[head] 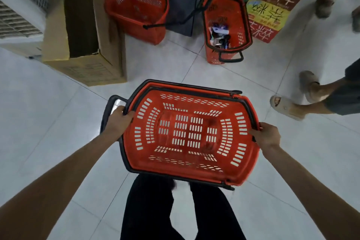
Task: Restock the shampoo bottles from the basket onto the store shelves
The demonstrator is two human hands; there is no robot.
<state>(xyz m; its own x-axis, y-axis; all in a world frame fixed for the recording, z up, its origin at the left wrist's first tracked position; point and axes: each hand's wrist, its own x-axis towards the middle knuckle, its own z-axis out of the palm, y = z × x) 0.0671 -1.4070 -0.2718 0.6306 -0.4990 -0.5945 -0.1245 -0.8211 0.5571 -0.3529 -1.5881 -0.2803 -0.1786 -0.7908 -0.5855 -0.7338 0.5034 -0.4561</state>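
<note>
Head view — pale tiled floor (48, 113), cardboard box (87, 68) — left hand (120, 121), right hand (267, 135) in grip on red basket (191, 132)

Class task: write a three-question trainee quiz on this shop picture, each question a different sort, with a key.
1. True or false: the basket held by the left hand and right hand contains bottles.
2. How many other red baskets stand on the floor? A one B two C three
3. Fill in: the floor basket with goods stands toward the picture's ___ side.
Key: 1 false; 2 B; 3 right.
</note>
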